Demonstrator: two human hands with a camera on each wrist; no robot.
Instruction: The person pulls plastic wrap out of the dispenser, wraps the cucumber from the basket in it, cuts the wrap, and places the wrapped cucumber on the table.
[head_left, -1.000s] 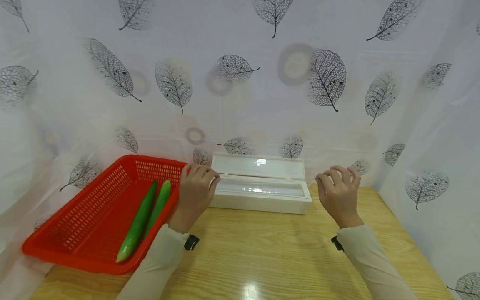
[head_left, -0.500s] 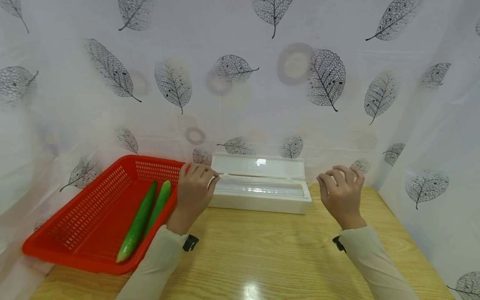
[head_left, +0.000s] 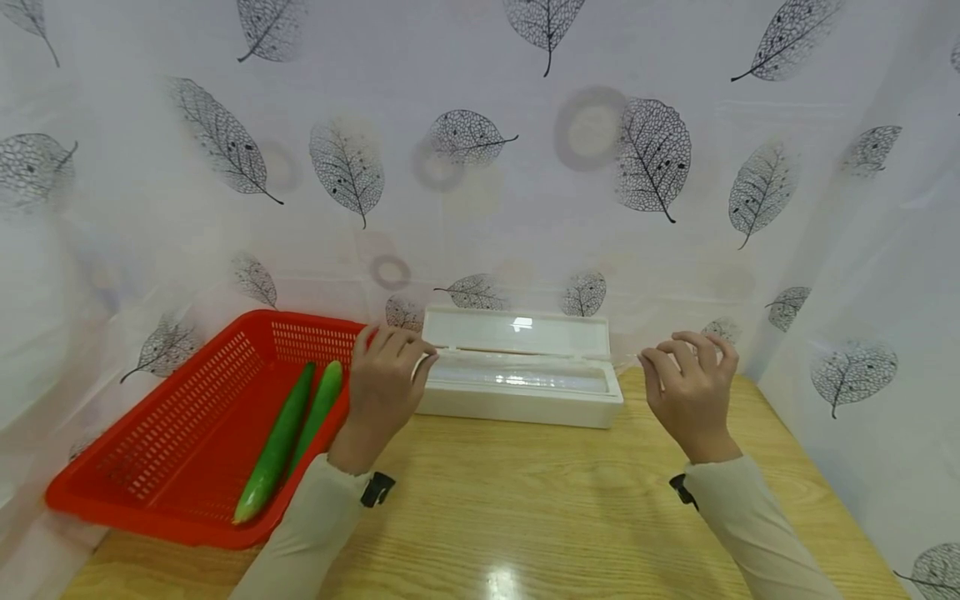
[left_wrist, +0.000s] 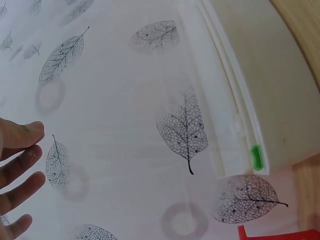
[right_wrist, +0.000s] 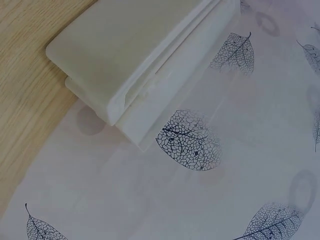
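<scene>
A white cling film dispenser (head_left: 517, 407) lies at the back of the table, its lid (head_left: 517, 331) raised and a roll of clear film (head_left: 517, 380) inside. At its left end my left hand (head_left: 386, 379) pinches the film's edge between thumb and forefinger. My right hand (head_left: 692, 393), off the right end, pinches the other side, and a thin strip of cling film (head_left: 627, 362) shows between its fingertips and the box. In the left wrist view, the left thumb and forefinger (left_wrist: 31, 136) meet while the other fingers spread. The right wrist view leaves out the right hand.
A red plastic basket (head_left: 187, 533) stands on the left with two cucumbers (head_left: 277, 442) in it. The wooden table (head_left: 517, 500) stretches in front of the dispenser. A leaf-patterned sheet (head_left: 480, 225) hangs behind and at the sides.
My hands have drawn slightly apart, the right one moving to the right and the left one a little to the left. Dispenser, basket and cucumbers stay where they were.
</scene>
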